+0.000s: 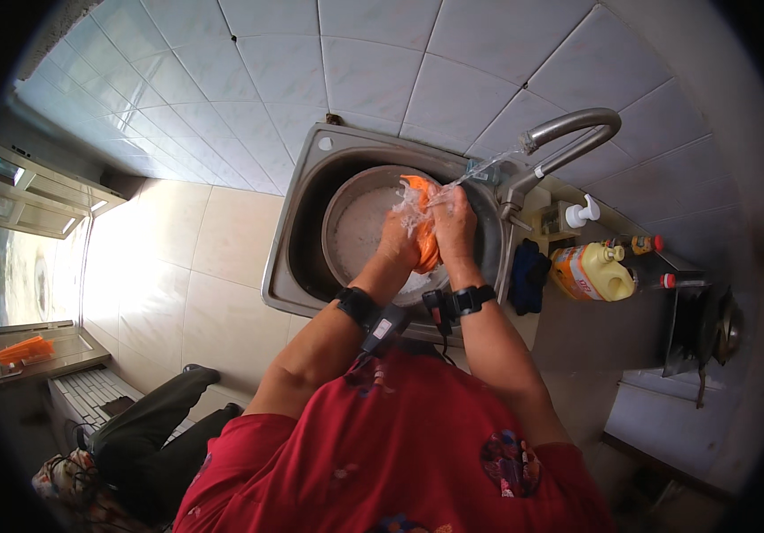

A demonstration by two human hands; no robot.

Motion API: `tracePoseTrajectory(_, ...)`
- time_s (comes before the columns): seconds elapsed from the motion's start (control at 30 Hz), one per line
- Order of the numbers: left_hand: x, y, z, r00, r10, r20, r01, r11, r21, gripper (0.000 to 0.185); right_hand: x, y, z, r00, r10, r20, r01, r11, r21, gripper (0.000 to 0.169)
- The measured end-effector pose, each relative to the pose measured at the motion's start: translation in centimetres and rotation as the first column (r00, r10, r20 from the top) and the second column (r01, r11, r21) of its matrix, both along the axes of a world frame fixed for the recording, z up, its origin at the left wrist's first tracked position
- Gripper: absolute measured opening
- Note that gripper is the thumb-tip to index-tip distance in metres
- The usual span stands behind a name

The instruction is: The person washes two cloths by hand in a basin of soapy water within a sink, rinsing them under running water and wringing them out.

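Both my hands grip a wet orange cloth between them, above a round metal basin. My left hand holds it from the left side, and my right hand from the right. Water runs from a curved metal faucet onto the cloth and my right hand, splashing around the fingers. Whitish, sudsy water lies in the basin, which stands inside a stainless-steel sink. The fingers' undersides and part of the cloth are hidden.
Right of the sink are a dark blue cloth, a white pump dispenser, a yellow jug and bottles with red caps. A tiled wall rises behind. Another person's legs are at lower left, near an open door.
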State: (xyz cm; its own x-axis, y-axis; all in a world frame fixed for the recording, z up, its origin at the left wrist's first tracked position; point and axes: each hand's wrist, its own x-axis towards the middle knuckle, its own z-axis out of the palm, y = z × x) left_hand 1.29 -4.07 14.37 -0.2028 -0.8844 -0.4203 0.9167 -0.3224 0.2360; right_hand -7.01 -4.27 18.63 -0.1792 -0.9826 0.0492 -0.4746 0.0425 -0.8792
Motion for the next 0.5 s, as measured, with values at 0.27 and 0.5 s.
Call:
tracePoseTrajectory(0.27, 1.4, -0.8, 0.0, 0.998, -0.057, -0.009, 0.057, 0.998, -0.005, 0.031, -0.4, 2.5, 1.7, 0.291, -0.443, 0.848, -0.324, 0.789, 0.523, 0.036)
tracePoseTrajectory(0.5, 0.2, 1.2, 1.9, 0.916, 0.112, 0.386, -0.048, 0.984, -0.171, 0.031, -1.9, 0.0, -2.9, 0.213, -0.209, 0.954, -0.082, 0.970, 0.230, 0.037)
